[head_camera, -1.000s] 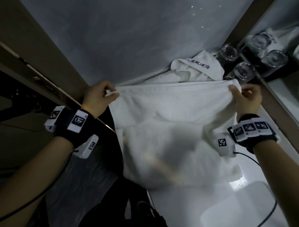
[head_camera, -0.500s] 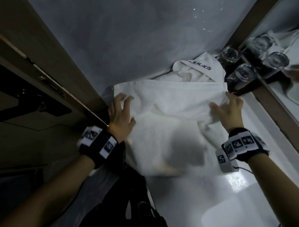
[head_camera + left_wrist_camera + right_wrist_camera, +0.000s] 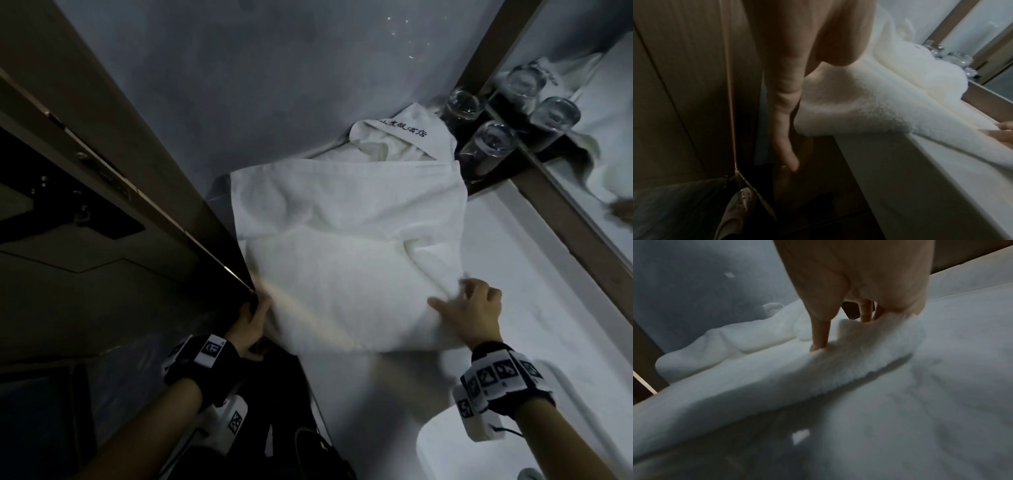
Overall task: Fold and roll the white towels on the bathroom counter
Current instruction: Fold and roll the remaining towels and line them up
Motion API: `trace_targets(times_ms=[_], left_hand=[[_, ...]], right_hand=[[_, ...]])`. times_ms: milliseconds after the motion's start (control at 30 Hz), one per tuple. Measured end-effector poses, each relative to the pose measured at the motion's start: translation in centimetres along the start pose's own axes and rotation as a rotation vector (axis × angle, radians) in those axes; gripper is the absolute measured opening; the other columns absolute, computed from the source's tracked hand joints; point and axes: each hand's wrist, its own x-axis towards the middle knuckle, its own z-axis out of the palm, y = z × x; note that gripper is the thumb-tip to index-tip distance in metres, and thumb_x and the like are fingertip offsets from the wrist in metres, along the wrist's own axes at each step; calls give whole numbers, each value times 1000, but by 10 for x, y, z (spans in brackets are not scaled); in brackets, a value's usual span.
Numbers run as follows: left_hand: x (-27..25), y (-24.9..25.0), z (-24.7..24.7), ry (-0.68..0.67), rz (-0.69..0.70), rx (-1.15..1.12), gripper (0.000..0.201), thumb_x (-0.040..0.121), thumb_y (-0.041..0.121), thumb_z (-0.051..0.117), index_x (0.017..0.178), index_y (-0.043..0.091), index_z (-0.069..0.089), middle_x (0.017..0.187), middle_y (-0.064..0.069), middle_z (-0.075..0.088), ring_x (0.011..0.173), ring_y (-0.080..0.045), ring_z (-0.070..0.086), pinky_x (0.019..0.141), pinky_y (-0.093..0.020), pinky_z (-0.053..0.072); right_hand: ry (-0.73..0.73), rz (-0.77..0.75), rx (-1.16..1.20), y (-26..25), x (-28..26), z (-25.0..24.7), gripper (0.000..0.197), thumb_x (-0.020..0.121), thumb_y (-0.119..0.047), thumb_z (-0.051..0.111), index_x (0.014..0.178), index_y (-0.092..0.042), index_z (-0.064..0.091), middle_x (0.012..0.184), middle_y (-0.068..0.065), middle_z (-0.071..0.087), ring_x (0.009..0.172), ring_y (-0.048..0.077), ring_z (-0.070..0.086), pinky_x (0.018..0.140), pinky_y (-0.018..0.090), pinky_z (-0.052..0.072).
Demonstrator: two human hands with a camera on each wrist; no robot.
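White towel point(image 3: 342, 240) overhung the counter's point(image 3: 513, 274) left edge, hiding the left hand's point(image 3: 248, 329) fingers, grip unclear, while the right hand point(image 3: 476, 315) pinched its near-right corner.

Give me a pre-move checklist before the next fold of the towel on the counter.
1. Towel flat on counter: not ok, far layer wrinkled, right side bunched.
2. Right hand has the near right edge: ok, thumb and fingers pinch it.
3. Left hand has the near left corner: cannot tell, fingers hidden by the towel.
4. Near edge on counter: not ok, left corner overhangs.
5. Glasses clear of the towel: cannot tell, towel's far right corner lies close.
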Motion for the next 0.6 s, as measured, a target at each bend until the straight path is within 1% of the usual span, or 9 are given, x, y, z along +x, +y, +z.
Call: trace_targets(times_ms=[33, 67, 200, 267, 367, 433, 500, 567, 600], left_hand=[[-1, -2, 3, -16, -25, -42, 70, 80, 70, 39, 137, 30, 29, 144, -2, 30, 122, -37, 38, 70, -49, 56], [-2, -5, 7, -23, -38, -83, 69, 79, 73, 37, 133, 30, 33, 142, -3, 33, 119, -38, 42, 68, -47, 56], [-5, -15, 20, 0, 1, -206, 67, 84, 67, 37, 135, 24, 37, 139, -5, 42, 122, -35, 44, 88, -49, 48], [-8, -19, 22, 55, 62, -330, 51, 91, 51, 43, 130, 19, 41, 138, -8, 44, 118, -31, 46, 87, -47, 47], [-15, -21, 15, 63, 129, -551, 32, 94, 19, 50, 123, 7, 48, 132, -17, 51, 98, -26, 54, 70, -35, 49], [-20, -24, 0, 7, 163, -565, 31, 90, 7, 53, 121, 3, 53, 123, -15, 58, 88, -21, 61, 66, -30, 51], [-26, -30, -22, -27, 176, -510, 22, 86, -1, 53, 106, 2, 61, 114, -13, 61, 80, -19, 65, 63, -27, 56], [-36, -40, -44, -59, 157, -415, 18, 82, -7, 54, 93, 1, 65, 103, -13, 66, 70, -16, 69, 58, -22, 58], [-41, -47, -52, -92, 137, -359, 19, 78, -8, 57, 93, -1, 66, 97, -13, 69, 69, -16, 71, 58, -21, 58]], right_hand=[[17, 13, 46, 2, -2, -1, 68, 65, -13, 82, 120, 5, 45, 123, 28, 45, 118, 39, 38, 102, 44, 33], [22, 14, 75, 4, -4, -2, 61, 69, -12, 80, 116, 4, 46, 120, 28, 46, 114, 38, 41, 99, 43, 35], [-51, 35, 93, 14, -15, -11, 28, 85, -23, 64, 93, -4, 45, 93, 16, 54, 88, 33, 50, 70, 34, 33], [-92, 20, 156, 22, -21, -16, 27, 89, -30, 60, 83, -8, 45, 76, 8, 54, 76, 29, 49, 60, 34, 32], [-56, 4, 261, 28, -25, -29, 30, 88, -37, 59, 78, -10, 49, 63, 3, 50, 65, 24, 45, 54, 30, 34], [-26, 24, 247, 32, -23, -37, 32, 88, -38, 59, 85, -8, 52, 71, 5, 55, 70, 25, 47, 56, 33, 34], [-17, 75, 218, 36, -18, -42, 36, 87, -36, 61, 101, -3, 55, 90, 12, 59, 80, 25, 51, 69, 31, 37], [-59, 134, 175, 41, -13, -43, 40, 86, -32, 63, 109, 0, 54, 104, 21, 60, 88, 30, 55, 75, 33, 39], [-97, 160, 128, 44, -13, -43, 39, 86, -30, 64, 109, 0, 54, 108, 23, 61, 94, 33, 56, 77, 33, 39]])
